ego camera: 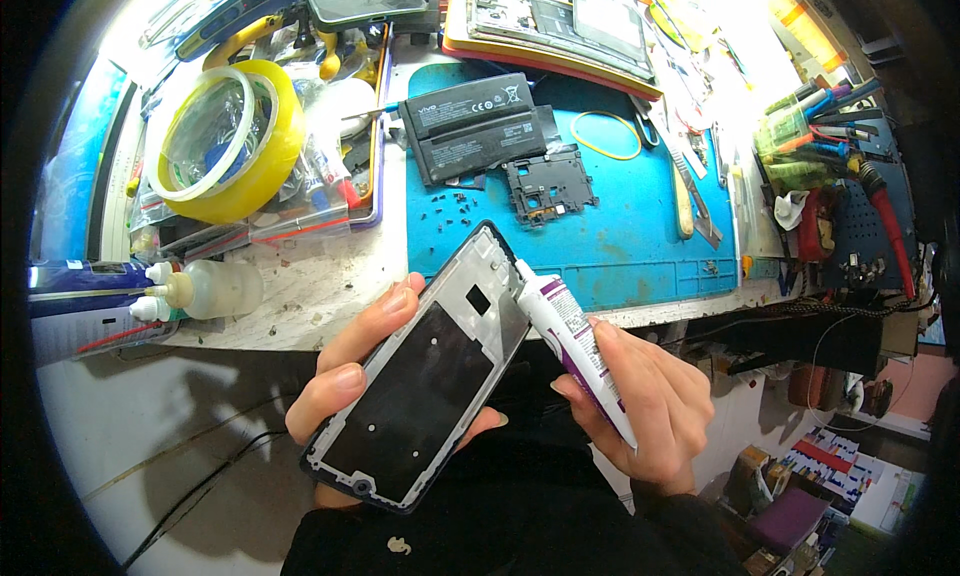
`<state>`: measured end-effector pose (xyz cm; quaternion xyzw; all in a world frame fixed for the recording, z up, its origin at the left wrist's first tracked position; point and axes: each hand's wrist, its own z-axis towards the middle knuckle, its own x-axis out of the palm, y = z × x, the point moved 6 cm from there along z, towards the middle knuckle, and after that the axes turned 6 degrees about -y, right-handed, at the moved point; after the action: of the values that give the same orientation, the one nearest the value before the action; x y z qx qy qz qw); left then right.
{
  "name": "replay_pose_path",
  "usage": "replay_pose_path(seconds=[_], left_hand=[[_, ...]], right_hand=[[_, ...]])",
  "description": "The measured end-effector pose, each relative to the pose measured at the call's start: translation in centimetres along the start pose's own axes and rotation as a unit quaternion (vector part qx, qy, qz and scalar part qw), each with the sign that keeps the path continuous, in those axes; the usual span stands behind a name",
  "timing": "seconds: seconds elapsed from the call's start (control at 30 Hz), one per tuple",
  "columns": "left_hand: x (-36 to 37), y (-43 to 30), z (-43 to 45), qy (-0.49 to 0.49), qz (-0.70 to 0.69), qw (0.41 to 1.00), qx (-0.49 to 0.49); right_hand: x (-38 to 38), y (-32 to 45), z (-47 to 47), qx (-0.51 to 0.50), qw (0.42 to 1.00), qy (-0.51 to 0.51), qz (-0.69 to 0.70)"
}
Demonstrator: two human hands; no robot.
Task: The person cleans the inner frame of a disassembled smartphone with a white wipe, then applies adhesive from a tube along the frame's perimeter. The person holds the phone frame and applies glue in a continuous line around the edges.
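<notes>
My left hand (349, 384) holds a smartphone mid-frame (412, 388) by its long edges, tilted in front of the bench, its metal and black inner side facing up. In my right hand (649, 403) is a white and purple glue tube (574, 343), whose nozzle points at the frame's upper right edge; whether it touches is hard to tell. Beyond the frame, on a blue repair mat (622, 268), lie a black vivo phone battery (480, 129), a black plastic inner cover (551, 186), several small screws (454, 208) and a yellow rubber band (606, 134).
Rolls of yellow tape (281, 148) rest on a cluttered tray at left, near a squeeze bottle (225, 289). An opened device (555, 28) sits on a stack at the back. A knife (681, 201) and a soldering iron (889, 223) are at right.
</notes>
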<state>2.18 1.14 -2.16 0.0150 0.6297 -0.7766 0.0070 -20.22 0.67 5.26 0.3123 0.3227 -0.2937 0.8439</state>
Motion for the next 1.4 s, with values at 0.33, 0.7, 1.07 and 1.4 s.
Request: replay_pose_path(seconds=[0.33, 0.7, 1.07, 1.4], left_hand=[[0.0, -0.1, -0.2, 0.003, -0.003, 1.0, 0.002], [-0.1, -0.1, -0.3, 0.001, -0.006, 1.0, 0.003], [-0.1, 0.0, -0.7, -0.007, -0.038, 0.999, -0.032], [0.1, -1.6, 0.1, 0.03, 0.059, 0.997, 0.033]], right_hand=[[-0.2, 0.1, -0.3, -0.009, 1.0, -0.01, 0.001], [-0.4, 0.2, -0.6, 0.003, 1.0, 0.005, -0.001], [-0.7, 0.3, -0.9, 0.003, 1.0, 0.002, 0.001], [-0.9, 0.5, -1.0, 0.002, 1.0, 0.011, -0.015]])
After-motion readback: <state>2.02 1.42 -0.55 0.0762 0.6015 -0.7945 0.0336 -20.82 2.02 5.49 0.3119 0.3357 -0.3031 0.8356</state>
